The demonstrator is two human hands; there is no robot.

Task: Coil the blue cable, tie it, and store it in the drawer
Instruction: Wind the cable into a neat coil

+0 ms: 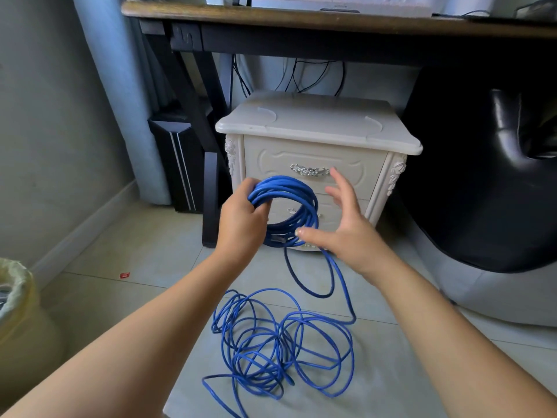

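View: looking down past two bare forearms at a tiled floor (120, 267), with a cream nightstand (316, 125) at centre under a dark wooden desk (271, 16).

Blue cable: partly wound. A neat coil (289, 188) is held up at centre frame, in front of the nightstand. The rest is a loose heap (280, 345) of tangled loops on the floor, lower centre.

Left hand (241, 215): fingers and thumb wrapped round the coil's left side, clamping the turns together.

Right hand (349, 233): fingers spread and straight, holding nothing. It sits just right of the coil, with the thumb tip close to the coil's lower right edge.

Key relation: the coil faces the camera like a ring. A feed strand (340, 276) leaves its lower right and drops below the right hand to the heap. That free hand is the nearer one to the strand, so the next loop probably calls for it to reach down and take the strand.

Drawer: the top drawer (271, 159) is closed, its silver handle (309, 170) just above the coil.

Progress: coiling looks roughly halfway, judging by the heap. Tying and storing are not yet done.

Hard to see: the coil and hands hide the lower drawers. A dark shape at the coil's bottom may be a plug, but I cannot tell. One strand runs off the bottom edge. No tie is visible. A lined bin (15, 297) is cut off at lower left.
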